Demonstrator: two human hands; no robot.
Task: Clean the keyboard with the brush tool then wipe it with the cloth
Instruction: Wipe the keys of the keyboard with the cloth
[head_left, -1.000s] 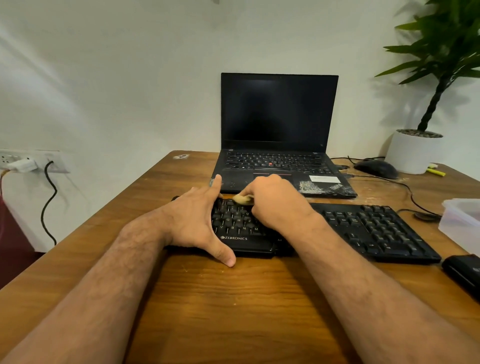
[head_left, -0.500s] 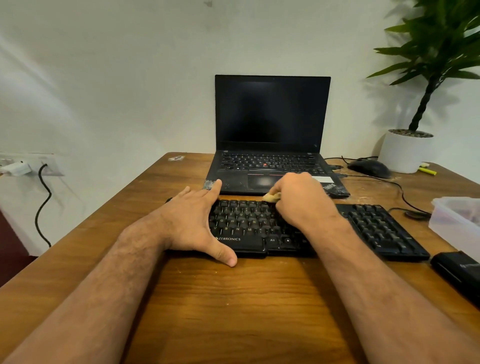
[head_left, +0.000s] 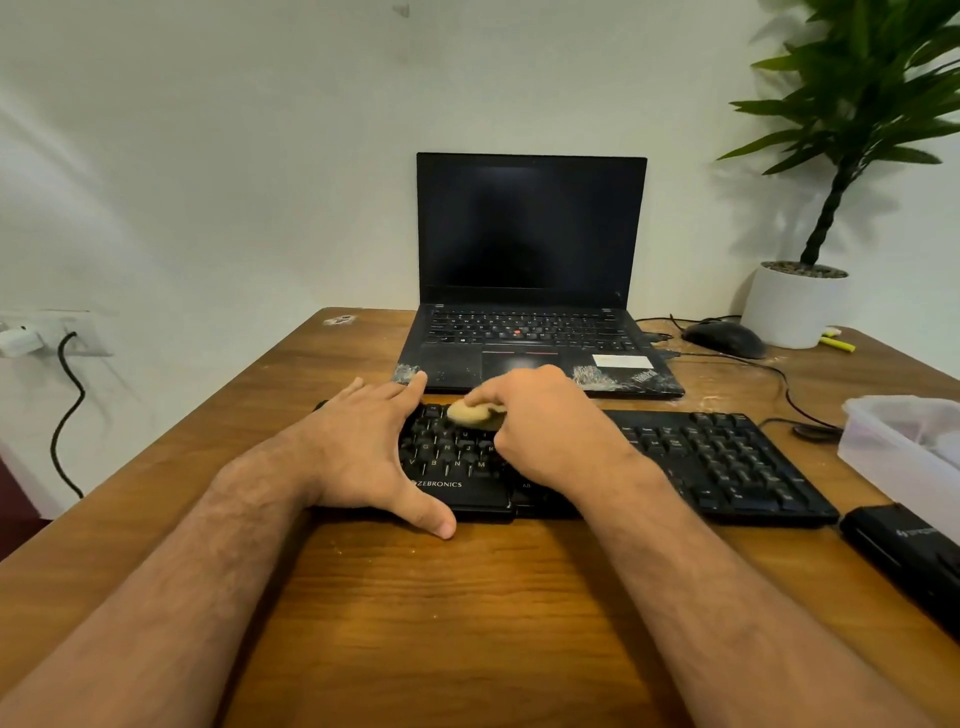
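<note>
The black keyboard (head_left: 701, 457) lies across the middle of the wooden tabletop (head_left: 467, 623), its long side running from nine o'clock to three o'clock; the left hand (head_left: 363, 452) lies flat over its nine o'clock end, fingers straight and spread, thumb stretched down onto the wood at the front edge, a released grip that only presses; the right hand (head_left: 545, 415) sits over the keys just beside it, toward three o'clock, fingers curled round a small tan brush (head_left: 470, 413), a grip grasping the brush; the tan end pokes out toward nine o'clock and rests on the top rows of keys, though the bristles themselves are too hidden to make out; at twelve o'clock from the keyboard stands an open laptop (head_left: 530, 234) with a dark screen, its front edge near the hands; at two o'clock a black mouse (head_left: 724, 338) lies by a white pot (head_left: 792, 306) with a green plant (head_left: 872, 104); at three o'clock a clear plastic box (head_left: 904, 441) sits at the tabletop's edge, and a black case (head_left: 904, 551) lies just in front of it, toward four o'clock; the cloth I cannot pick out anywhere
</note>
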